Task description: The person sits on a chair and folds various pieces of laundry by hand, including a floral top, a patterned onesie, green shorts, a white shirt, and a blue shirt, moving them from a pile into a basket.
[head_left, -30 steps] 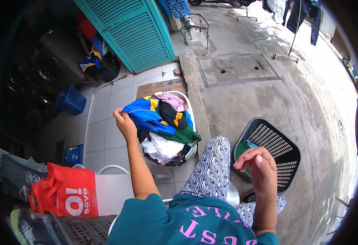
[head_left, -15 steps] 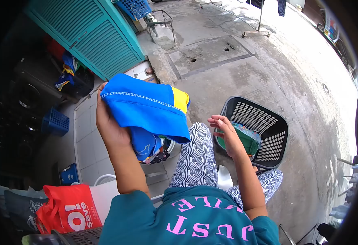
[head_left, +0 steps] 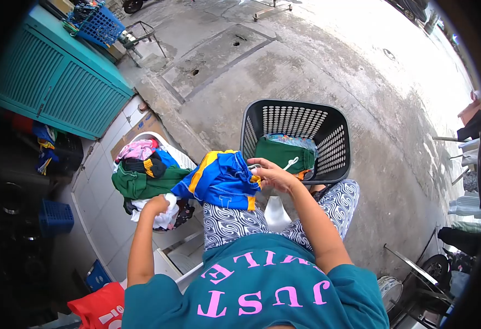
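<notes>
Blue-and-yellow garment [head_left: 218,181] hangs pinched in the right hand [head_left: 270,174] fingers, just before the black basket [head_left: 336,148], while the left hand [head_left: 157,205] grips white cloth [head_left: 161,218].

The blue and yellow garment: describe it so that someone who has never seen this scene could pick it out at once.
Start at the black basket on the concrete. Just before it, over the person's patterned knees, the right hand grips the garment. Unlike the green clothes nearby, it is bright blue with yellow-orange stripes.
</notes>
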`<move>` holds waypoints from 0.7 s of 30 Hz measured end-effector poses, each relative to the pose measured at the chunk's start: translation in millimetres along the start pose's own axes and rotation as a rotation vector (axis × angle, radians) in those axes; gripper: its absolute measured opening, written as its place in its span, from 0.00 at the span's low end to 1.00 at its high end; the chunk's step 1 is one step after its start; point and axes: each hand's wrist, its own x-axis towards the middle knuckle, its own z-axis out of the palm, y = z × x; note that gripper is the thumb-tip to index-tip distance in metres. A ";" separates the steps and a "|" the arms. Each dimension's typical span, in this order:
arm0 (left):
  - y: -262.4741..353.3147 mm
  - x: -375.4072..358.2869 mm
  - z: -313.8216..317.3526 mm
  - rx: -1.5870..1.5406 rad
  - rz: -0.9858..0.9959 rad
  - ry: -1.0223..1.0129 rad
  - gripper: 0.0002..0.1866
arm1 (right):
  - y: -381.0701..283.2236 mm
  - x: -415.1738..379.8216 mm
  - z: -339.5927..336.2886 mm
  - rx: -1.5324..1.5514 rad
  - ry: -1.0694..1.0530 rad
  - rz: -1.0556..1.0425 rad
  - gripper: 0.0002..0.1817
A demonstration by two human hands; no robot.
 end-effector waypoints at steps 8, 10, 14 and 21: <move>132.9 -94.7 -23.7 -0.018 1.277 0.675 0.31 | 27.4 18.5 14.4 -0.389 0.085 -0.174 0.32; 167.7 -76.8 -23.0 0.259 1.423 0.651 0.35 | 11.8 10.9 27.9 -0.935 0.154 -0.288 0.30; 207.9 -76.2 -41.9 0.559 1.444 0.437 0.24 | -14.0 -15.5 39.2 -1.444 0.347 -0.553 0.19; 218.4 -180.7 -129.6 0.294 1.399 0.363 0.15 | -132.5 -74.0 13.3 -1.515 0.321 -0.897 0.11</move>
